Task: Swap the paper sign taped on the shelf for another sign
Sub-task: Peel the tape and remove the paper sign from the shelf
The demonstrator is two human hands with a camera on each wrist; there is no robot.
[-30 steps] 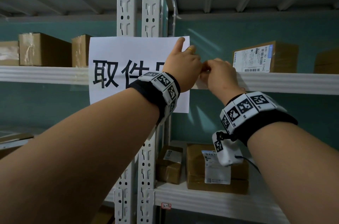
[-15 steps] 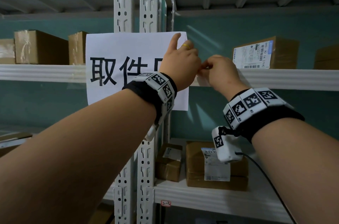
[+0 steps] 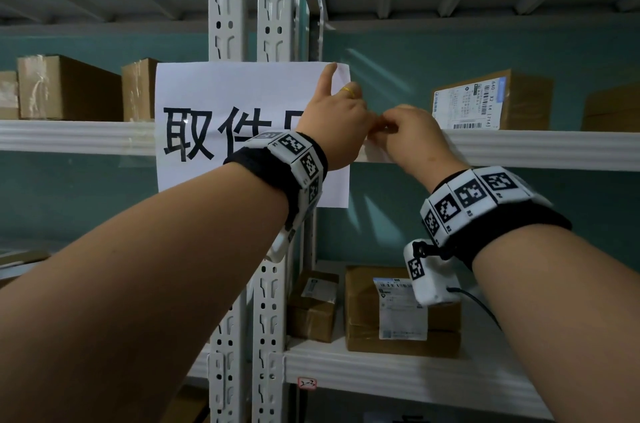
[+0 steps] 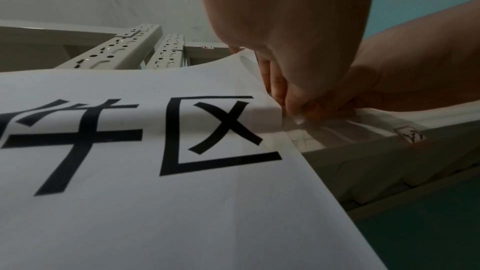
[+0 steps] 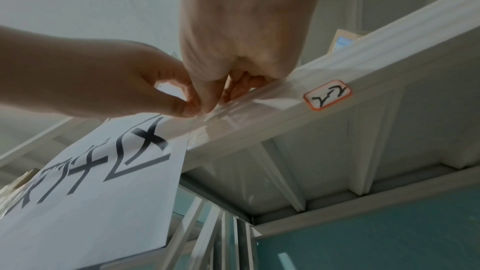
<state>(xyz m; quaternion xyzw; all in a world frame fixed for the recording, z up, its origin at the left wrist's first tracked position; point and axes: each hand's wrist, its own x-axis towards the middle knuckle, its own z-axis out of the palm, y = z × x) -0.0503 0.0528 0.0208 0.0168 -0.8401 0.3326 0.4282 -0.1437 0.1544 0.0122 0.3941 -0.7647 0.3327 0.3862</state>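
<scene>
Looking at the head view, the paper sign sits centre frame on the shelf rail; left hand steadies its right edge. Left wrist: fingertips pinch the clear tape. Right wrist: right hand pinches it too. I'd peel slowly, low angle, so the paper doesn't tear.
</scene>
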